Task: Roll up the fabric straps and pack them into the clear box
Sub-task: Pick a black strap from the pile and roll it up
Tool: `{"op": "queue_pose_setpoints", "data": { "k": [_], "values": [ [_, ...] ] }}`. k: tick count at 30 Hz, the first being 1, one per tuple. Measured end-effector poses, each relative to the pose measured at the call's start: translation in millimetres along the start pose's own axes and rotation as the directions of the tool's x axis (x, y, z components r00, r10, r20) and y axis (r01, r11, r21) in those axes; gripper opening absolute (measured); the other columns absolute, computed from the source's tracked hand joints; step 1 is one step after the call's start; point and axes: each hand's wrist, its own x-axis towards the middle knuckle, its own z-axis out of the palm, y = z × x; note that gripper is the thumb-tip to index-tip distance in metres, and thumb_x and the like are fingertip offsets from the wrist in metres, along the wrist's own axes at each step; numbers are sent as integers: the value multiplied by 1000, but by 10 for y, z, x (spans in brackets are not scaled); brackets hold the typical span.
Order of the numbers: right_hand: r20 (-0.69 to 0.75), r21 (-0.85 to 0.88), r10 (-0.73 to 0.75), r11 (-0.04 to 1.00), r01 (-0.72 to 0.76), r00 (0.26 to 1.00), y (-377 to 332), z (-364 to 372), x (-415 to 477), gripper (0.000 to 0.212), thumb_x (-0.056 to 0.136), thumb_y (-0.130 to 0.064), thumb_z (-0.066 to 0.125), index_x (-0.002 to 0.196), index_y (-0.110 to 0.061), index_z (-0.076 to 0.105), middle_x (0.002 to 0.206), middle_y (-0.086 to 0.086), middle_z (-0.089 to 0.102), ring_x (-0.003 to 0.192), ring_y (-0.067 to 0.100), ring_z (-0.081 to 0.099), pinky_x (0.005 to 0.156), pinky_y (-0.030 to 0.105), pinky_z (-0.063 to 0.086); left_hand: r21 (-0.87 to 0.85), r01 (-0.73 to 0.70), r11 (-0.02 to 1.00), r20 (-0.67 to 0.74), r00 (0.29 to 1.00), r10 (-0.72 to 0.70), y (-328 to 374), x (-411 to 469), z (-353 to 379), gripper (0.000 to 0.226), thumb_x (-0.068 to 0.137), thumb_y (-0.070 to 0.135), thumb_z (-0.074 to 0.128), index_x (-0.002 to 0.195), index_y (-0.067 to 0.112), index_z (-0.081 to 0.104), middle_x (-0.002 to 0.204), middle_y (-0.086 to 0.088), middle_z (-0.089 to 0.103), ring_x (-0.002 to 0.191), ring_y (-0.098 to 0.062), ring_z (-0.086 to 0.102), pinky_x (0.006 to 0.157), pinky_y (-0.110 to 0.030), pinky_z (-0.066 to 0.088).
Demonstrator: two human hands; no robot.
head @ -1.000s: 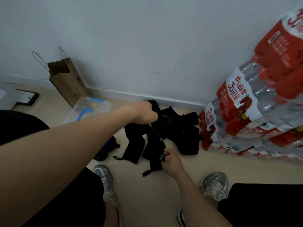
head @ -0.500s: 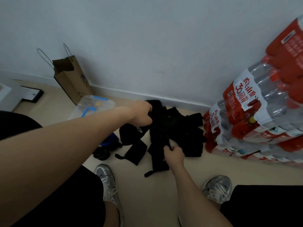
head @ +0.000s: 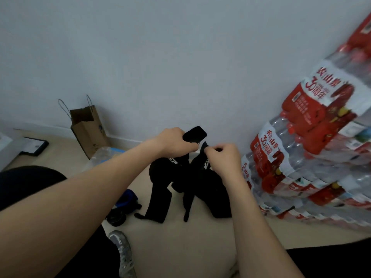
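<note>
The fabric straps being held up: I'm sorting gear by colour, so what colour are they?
The fabric straps are black with small white lettering, as the head view shows.

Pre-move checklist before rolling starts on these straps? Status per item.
1. Left hand grips an end of the black straps: ok.
2. Right hand pinches another strap end: ok.
3. Straps free of each other: cannot tell; they overlap below the hands.
4. Rolling begun: not ok; the straps hang unrolled.
5. Clear box open and within reach: cannot tell; it is mostly hidden behind the left forearm.
</note>
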Motion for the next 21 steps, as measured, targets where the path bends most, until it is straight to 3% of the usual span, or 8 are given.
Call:
{"op": "queue_pose_setpoints", "data": {
  "k": [2,4,7,9,13,15,18,21],
  "values": [
    [-10,-67,-54,996,53,998,-270,-144,-47,30,81,-28,67,60,-7,63,45,0,54,39,9,49,35,19,33,-92,-56,994,-21,998,54,87,-89,-120,43,77,56,80,64,23,55,61,10,61,57,-10,59,50,-24,41],
    [7,-65,-80,995,80,997,-517,-278,-76,27,76,-28,59,57,-12,51,44,-5,45,41,11,44,41,22,39,-197,-129,972,40,989,139,157,-187,-257,37,70,47,88,62,26,58,56,15,59,50,-5,58,47,-16,41],
    [51,-18,-85,996,86,995,-856,-467,-75,9,77,-19,48,69,-15,51,63,3,54,57,24,52,48,31,49,-311,-224,924,76,963,260,239,-316,-428,20,70,29,89,80,28,71,74,9,74,66,-7,71,59,-19,53],
    [97,31,-76,997,73,992,-1049,-571,-34,12,86,-13,45,81,-12,55,77,9,60,65,28,58,49,30,53,-357,-277,892,42,949,312,293,-374,-543,29,69,26,89,92,27,73,88,3,78,78,-10,75,70,-26,58],
    [197,225,-96,973,51,976,-1402,-717,8,25,94,-2,46,101,7,69,89,25,72,74,36,71,58,40,62,-350,-366,862,10,919,394,425,-429,-738,47,69,28,95,108,36,70,104,11,78,99,-10,76,84,-27,62],
    [261,349,-104,937,6,960,-1548,-770,3,31,92,0,44,97,4,74,83,23,76,73,35,74,62,43,64,-346,-393,852,-50,915,401,513,-402,-794,42,73,21,91,106,34,68,97,15,76,92,-7,74,79,-24,59],
    [388,476,-123,875,-84,913,-1682,-875,81,30,95,-13,48,91,-6,77,87,17,74,74,31,75,71,44,65,-386,-391,836,-103,919,382,641,-367,-898,24,79,15,81,82,34,67,73,20,64,68,0,64,62,-15,49],
    [517,588,-136,774,-235,845,-1746,-990,227,31,96,-26,57,110,-1,70,94,19,72,83,39,78,83,49,66,-456,-353,817,-238,933,270,688,-280,-1034,19,82,16,73,71,26,61,63,14,55,57,-4,55,51,-15,42]
  ]
}}
